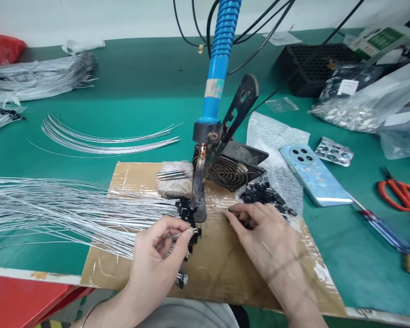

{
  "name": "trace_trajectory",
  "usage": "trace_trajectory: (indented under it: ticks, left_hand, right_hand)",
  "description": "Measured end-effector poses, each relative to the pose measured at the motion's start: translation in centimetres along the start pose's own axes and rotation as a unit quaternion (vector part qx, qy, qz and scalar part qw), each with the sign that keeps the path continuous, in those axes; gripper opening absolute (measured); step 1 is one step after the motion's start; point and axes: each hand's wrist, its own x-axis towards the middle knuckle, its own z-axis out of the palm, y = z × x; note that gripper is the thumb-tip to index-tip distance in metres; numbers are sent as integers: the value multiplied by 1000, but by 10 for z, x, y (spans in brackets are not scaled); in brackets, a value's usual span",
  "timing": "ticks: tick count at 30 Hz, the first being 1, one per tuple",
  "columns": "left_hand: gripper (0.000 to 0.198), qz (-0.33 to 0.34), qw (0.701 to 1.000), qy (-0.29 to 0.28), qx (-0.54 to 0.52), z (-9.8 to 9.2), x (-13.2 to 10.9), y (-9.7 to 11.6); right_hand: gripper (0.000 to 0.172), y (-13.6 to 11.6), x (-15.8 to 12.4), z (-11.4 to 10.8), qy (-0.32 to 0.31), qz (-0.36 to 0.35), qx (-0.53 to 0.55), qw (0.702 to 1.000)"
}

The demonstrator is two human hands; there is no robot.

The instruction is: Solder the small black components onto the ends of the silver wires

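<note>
My left hand (160, 255) is closed in a pinch beside a row of black connector pieces (186, 210), thumb and forefinger together on what looks like a wire end. Grey-white wires (123, 212) run in from the left and end at that row. My right hand (268, 237) is also pinched, with a small dark piece partly showing at its fingertips; its exact kind is too small to tell. Just behind that hand lies a heap of small black parts (264, 193). Between the hands stands a blue-handled soldering iron (216, 75), pointing down on a metal holder.
Cardboard (225, 273) covers the front of the green table (140, 100). Behind the iron's tip sit a fan (230, 171) and a sponge-like block (176, 184). At right are a phone (314, 175), orange-handled pliers (399, 193) and a screwdriver (384, 230). Loose wires (105, 141) lie farther back.
</note>
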Motion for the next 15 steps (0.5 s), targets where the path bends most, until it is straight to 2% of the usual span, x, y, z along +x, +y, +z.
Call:
trace_trajectory:
  ticks: [6,8,11,15]
  left_hand:
    - [11,-2,1000,3,-8,0,1,1]
    - [11,-4,1000,2,-1,-1,1,1]
    - [12,3,1000,3,4,0,2,4]
    - [12,21,1000,10,20,0,4,9]
  right_hand:
    - [14,-2,2,7,-8,5,0,1000]
    - [14,-5,-2,5,1,39,28,999]
    - [19,-13,-9,0,4,123,155,980]
    - [25,-31,-18,-7,-41,164,315,934]
